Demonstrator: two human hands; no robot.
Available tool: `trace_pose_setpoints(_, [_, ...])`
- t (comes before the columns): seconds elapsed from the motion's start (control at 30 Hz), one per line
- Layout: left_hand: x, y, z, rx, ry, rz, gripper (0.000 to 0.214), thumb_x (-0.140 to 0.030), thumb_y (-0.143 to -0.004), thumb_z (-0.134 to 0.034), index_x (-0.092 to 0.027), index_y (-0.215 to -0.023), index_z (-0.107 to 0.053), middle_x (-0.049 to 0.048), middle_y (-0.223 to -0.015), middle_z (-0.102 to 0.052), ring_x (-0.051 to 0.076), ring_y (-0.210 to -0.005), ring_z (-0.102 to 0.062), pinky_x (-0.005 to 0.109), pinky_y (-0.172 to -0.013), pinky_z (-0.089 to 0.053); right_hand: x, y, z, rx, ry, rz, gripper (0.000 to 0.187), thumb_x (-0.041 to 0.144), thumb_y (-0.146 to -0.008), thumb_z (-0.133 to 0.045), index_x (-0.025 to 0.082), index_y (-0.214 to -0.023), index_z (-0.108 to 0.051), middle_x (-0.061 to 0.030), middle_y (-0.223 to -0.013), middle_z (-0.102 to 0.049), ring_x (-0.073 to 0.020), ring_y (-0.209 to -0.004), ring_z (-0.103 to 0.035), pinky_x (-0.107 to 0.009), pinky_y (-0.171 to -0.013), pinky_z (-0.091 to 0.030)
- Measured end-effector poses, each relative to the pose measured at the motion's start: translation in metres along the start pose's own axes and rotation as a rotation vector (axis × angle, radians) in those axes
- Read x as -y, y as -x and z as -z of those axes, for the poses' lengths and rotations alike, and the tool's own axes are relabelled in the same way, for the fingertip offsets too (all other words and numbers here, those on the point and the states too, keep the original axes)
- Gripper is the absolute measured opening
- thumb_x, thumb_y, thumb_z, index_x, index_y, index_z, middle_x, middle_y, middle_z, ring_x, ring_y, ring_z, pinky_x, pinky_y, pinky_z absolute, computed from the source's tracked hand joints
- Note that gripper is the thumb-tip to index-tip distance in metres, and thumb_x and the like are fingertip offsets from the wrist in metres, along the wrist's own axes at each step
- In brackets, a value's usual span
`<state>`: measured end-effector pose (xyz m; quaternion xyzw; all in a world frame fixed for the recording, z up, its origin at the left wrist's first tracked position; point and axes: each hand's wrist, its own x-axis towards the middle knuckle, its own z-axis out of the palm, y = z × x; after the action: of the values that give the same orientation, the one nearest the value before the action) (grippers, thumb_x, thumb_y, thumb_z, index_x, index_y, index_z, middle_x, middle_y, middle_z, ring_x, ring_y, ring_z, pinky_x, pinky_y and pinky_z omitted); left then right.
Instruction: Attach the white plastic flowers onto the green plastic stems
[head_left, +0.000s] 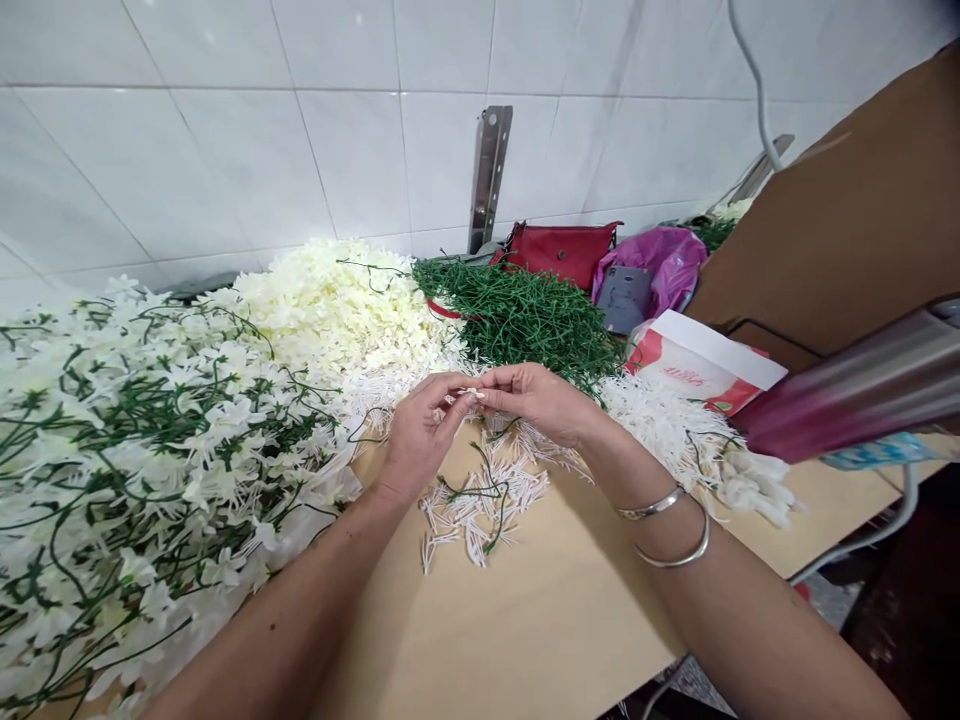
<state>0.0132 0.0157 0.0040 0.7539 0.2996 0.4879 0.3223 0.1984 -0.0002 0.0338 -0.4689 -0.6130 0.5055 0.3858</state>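
My left hand (pixel 424 430) and my right hand (pixel 541 402) meet above the table, thumbs and fingertips pinched together. Between them is a small whitish artificial-flower piece (pixel 474 393), mostly covered by the fingers. Just below lie loose white stamen pieces (pixel 457 515) and a few thin green plastic stems (pixel 491 490). Behind my hands spreads a heap of cream petals (pixel 352 300), with a pile of green stems (pixel 532 315) beside it. Assembled white flowers (pixel 225 430) on green stems fill the left side.
More white stamens (pixel 660 415) lie to the right, near a red and white box (pixel 701 355). A purple-silver bottle (pixel 862 380) stands at the far right. At the back are a red pouch (pixel 562 252), a phone (pixel 624 297) and a purple bag (pixel 667 265) against the tiled wall.
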Motion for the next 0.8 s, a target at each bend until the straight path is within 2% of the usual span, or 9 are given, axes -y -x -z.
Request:
trace_pose_setpoints(0.17, [0.007,0.001,0.0,-0.085,0.067,0.156,0.014,-0.03,-0.092,-0.066,-0.019,-0.095,-0.073,0.003,-0.09,-0.076,0.015,-0.081,-0.069,0.026,-0.077,-0.053,-0.001,-0.001,0.002,-0.054,0.011,0.033,0.038,0.056,-0.081,-0.074,0.02,-0.071,-0.072,-0.0015,-0.071,-0.068,-0.0123,-0.065,-0.06,-0.028,-0.064,-0.049])
trace_pose_setpoints(0.23, [0.01,0.001,-0.001,-0.107,0.14,0.225,0.017,-0.034,-0.091,-0.067,-0.019,-0.095,-0.072,0.0023,-0.088,-0.076,0.015,-0.08,-0.069,0.026,-0.077,-0.053,-0.001,-0.001,0.0,-0.094,0.013,0.05,0.035,0.054,-0.083,-0.073,0.02,-0.073,-0.071,-0.0013,-0.073,-0.068,-0.0123,-0.067,-0.06,-0.028,-0.065,-0.049])
trace_pose_setpoints(0.37, [0.012,0.001,-0.002,-0.124,0.265,0.309,0.02,-0.036,-0.085,-0.073,-0.017,-0.093,-0.072,0.002,-0.084,-0.076,0.015,-0.077,-0.071,0.026,-0.076,-0.055,-0.001,-0.002,-0.006,-0.143,-0.039,0.05,0.028,0.046,-0.077,-0.081,0.021,-0.086,-0.071,-0.0004,-0.078,-0.068,-0.0122,-0.068,-0.059,-0.028,-0.062,-0.05])
trace_pose_setpoints(0.5, [0.009,-0.001,-0.002,-0.115,0.346,0.362,0.023,-0.035,-0.078,-0.079,-0.017,-0.089,-0.07,0.0006,-0.075,-0.075,0.015,-0.071,-0.073,0.025,-0.072,-0.057,-0.003,-0.003,-0.011,-0.182,-0.04,0.064,0.028,0.043,-0.073,-0.083,0.021,-0.081,-0.068,-0.0001,-0.075,-0.068,-0.0126,-0.066,-0.058,-0.028,-0.059,-0.049])
trace_pose_setpoints(0.67, [0.008,-0.002,-0.003,-0.051,0.414,0.407,0.031,-0.042,-0.079,-0.078,-0.017,-0.096,-0.072,0.0045,-0.085,-0.08,0.019,-0.081,-0.078,0.03,-0.08,-0.061,-0.006,-0.005,-0.01,-0.247,-0.026,0.102,0.027,0.042,-0.073,-0.081,0.019,-0.078,-0.068,0.0001,-0.076,-0.066,-0.0122,-0.068,-0.058,-0.029,-0.066,-0.049])
trace_pose_setpoints(0.8, [0.011,-0.002,-0.004,-0.029,0.417,0.422,0.036,-0.048,-0.079,-0.079,-0.017,-0.095,-0.07,0.0052,-0.087,-0.08,0.021,-0.082,-0.079,0.032,-0.08,-0.062,-0.006,-0.006,-0.008,-0.233,-0.063,0.091,0.029,0.044,-0.072,-0.082,0.02,-0.077,-0.067,0.0009,-0.074,-0.065,-0.0123,-0.067,-0.058,-0.029,-0.066,-0.048])
